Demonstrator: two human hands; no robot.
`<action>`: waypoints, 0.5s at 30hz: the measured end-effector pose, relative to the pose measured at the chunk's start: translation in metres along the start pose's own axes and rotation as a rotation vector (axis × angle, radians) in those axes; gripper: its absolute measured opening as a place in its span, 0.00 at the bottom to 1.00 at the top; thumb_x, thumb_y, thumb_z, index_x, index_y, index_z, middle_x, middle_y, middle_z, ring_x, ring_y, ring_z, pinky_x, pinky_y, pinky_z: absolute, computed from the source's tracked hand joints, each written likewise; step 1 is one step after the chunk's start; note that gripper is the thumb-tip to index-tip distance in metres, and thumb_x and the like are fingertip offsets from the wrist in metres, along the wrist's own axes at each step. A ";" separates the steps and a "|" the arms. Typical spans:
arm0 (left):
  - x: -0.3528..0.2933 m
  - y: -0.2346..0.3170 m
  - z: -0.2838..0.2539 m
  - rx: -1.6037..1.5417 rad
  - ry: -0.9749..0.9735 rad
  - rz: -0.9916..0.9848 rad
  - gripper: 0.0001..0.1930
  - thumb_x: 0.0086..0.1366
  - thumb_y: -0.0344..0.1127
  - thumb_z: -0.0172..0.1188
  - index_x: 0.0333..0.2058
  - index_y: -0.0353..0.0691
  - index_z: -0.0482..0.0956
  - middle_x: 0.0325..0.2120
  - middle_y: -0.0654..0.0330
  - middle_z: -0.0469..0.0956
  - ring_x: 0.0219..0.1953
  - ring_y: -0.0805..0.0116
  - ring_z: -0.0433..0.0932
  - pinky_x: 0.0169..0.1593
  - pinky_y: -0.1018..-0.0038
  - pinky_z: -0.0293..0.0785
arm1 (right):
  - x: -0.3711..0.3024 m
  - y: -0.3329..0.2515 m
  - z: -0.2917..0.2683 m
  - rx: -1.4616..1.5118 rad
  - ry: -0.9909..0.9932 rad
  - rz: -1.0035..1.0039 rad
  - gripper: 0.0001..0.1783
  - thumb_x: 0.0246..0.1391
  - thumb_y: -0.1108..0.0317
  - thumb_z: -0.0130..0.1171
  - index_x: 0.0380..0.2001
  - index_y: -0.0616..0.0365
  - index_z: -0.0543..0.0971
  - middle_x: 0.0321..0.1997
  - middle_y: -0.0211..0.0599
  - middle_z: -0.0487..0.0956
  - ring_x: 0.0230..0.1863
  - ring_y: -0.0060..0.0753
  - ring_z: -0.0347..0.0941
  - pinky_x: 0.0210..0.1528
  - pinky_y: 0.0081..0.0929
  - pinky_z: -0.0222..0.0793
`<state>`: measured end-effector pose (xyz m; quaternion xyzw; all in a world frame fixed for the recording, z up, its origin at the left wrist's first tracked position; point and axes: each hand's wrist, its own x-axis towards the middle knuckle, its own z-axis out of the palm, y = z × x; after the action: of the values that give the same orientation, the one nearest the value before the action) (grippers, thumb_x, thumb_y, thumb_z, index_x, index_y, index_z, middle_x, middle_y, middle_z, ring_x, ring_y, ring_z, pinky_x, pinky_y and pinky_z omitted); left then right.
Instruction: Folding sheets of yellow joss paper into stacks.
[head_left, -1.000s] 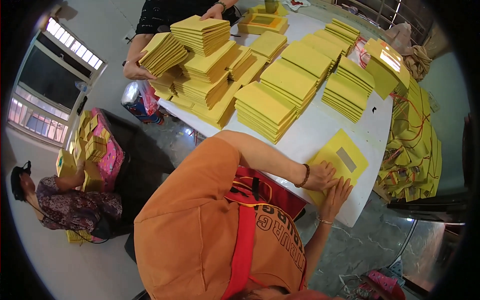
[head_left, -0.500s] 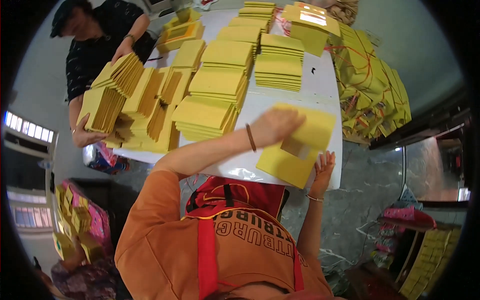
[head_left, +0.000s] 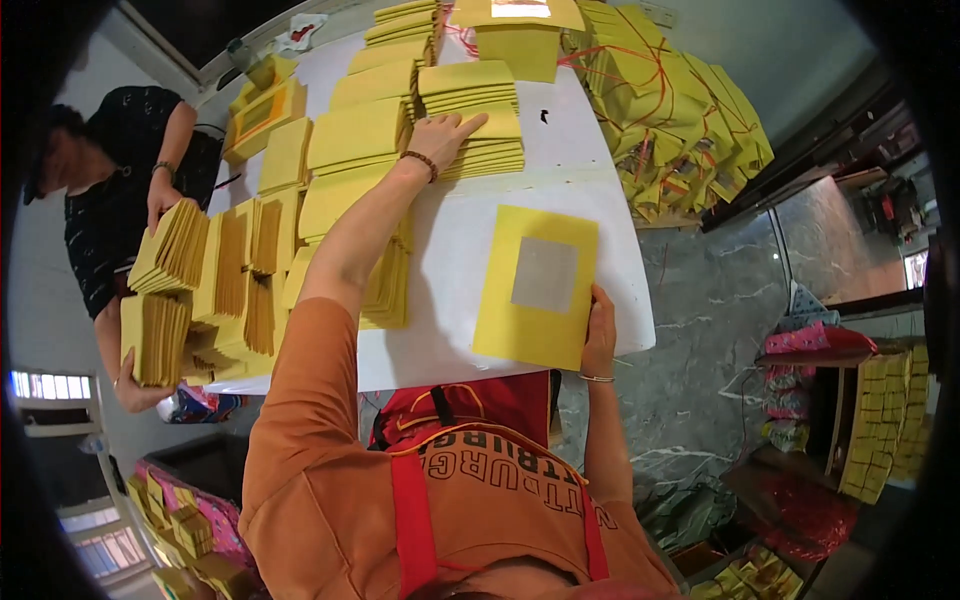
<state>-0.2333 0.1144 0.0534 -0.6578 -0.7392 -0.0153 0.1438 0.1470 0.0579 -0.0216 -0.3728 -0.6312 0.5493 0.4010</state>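
Note:
In front of me, a flat yellow paper sheet (head_left: 510, 330) with a grey rectangular panel (head_left: 545, 274) lies near the table's right corner. My right hand (head_left: 599, 335) rests upright against its right edge, fingers extended and partly hidden. Farther away, my left hand (head_left: 450, 138) lies over a stack of folded yellow paper pieces (head_left: 495, 150), its index finger stretched out across the top. Left of that stack, overlapping rows of similar yellow pieces (head_left: 352, 137) run up the table; my left forearm crosses over the nearer ones.
Across the white table (head_left: 440, 330), a person in black (head_left: 125, 185) holds thick bundles of yellow pieces (head_left: 155, 330) at the left edge. A yellow box (head_left: 515, 48) stands at the far end. Tied yellow bundles (head_left: 680, 110) are piled beyond the right edge.
My left hand has left the yellow sheet and reached up to the stack. The sheet now lies flat with its grey panel fully showing. The whole view has turned.

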 end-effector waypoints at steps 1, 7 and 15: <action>0.004 0.002 -0.002 -0.042 -0.034 0.004 0.27 0.57 0.36 0.52 0.56 0.57 0.60 0.39 0.60 0.72 0.43 0.60 0.72 0.41 0.65 0.68 | -0.001 0.000 -0.002 -0.048 -0.010 -0.037 0.23 0.62 0.60 0.35 0.53 0.68 0.63 0.55 0.40 0.65 0.56 0.32 0.59 0.59 0.28 0.52; -0.002 0.003 0.016 -0.156 -0.260 -0.061 0.27 0.61 0.54 0.40 0.58 0.55 0.57 0.55 0.53 0.60 0.56 0.52 0.57 0.55 0.58 0.58 | -0.001 0.021 -0.001 -0.066 0.037 -0.067 0.20 0.54 0.71 0.48 0.50 0.64 0.66 0.53 0.44 0.67 0.54 0.38 0.63 0.57 0.28 0.56; 0.003 0.009 0.012 -0.128 -0.342 -0.126 0.32 0.60 0.63 0.35 0.60 0.57 0.53 0.59 0.57 0.53 0.60 0.55 0.53 0.56 0.52 0.54 | -0.001 0.009 -0.009 0.226 0.025 0.061 0.21 0.53 0.71 0.51 0.51 0.64 0.66 0.47 0.41 0.71 0.49 0.30 0.67 0.51 0.25 0.63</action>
<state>-0.2268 0.1208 0.0408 -0.6111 -0.7900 0.0409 -0.0272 0.1563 0.0613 -0.0298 -0.3514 -0.5485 0.6241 0.4314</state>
